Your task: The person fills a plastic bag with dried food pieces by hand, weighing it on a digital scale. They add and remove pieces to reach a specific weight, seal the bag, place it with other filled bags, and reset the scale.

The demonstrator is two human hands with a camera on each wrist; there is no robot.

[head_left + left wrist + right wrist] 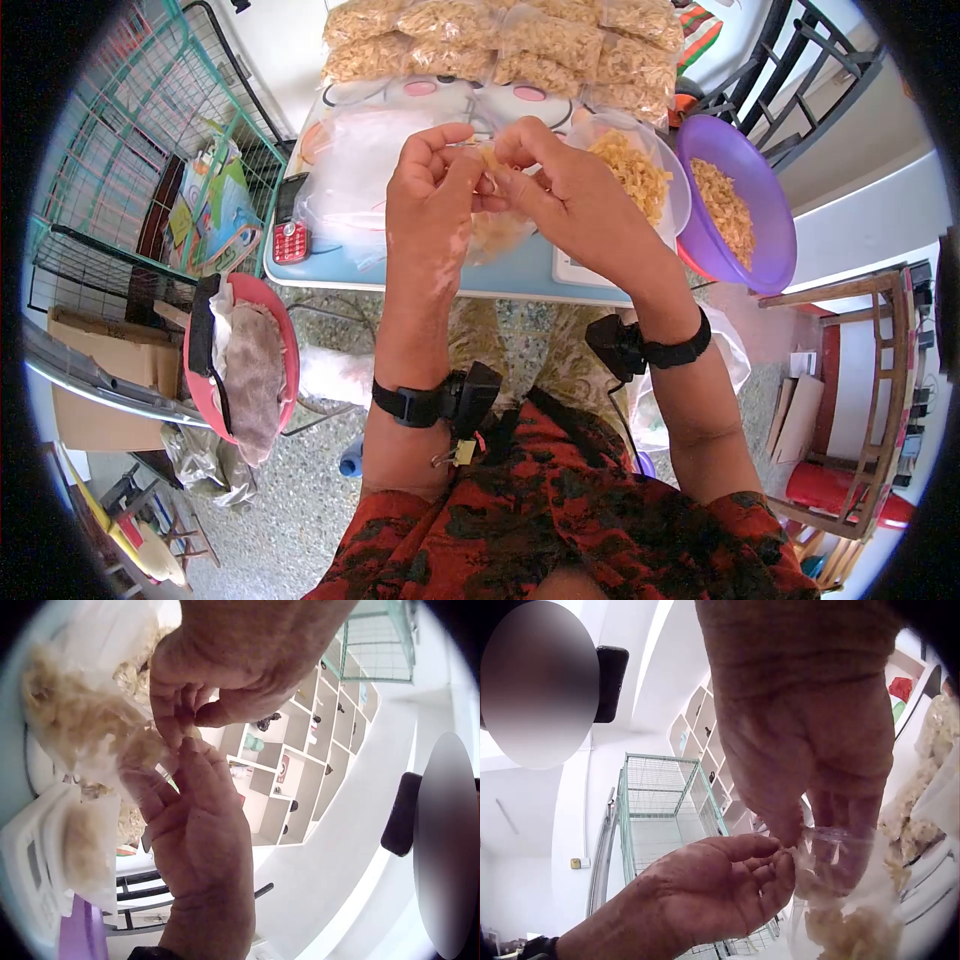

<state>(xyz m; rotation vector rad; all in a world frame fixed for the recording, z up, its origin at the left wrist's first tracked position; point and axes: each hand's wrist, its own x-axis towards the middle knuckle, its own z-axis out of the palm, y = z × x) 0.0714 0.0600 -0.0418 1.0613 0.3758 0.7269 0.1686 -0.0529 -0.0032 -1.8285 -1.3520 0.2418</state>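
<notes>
A clear plastic bag [90, 724] with yellowish dried flakes in it hangs below both hands, over the table's near side. My left hand [428, 185] pinches the bag's top edge between thumb and fingers. Close against it, my right hand [575, 200] pinches the same edge, fingertips meeting the left ones. In the right wrist view the bag's flakes [851, 930] show beneath the right fingers. The hands hide part of the bag in the head view. Right of them, a clear bowl [680, 195] of loose flakes [630, 170] stands on a white scale [568, 270].
Flat clear plastic bags [350, 185] lie on the table's left, beside a red keypad phone [291, 242]. Filled bags [450, 25] are stacked along the back. A purple basin [775, 215] with flakes stands at the right. A green wire cage [100, 150] is at the left.
</notes>
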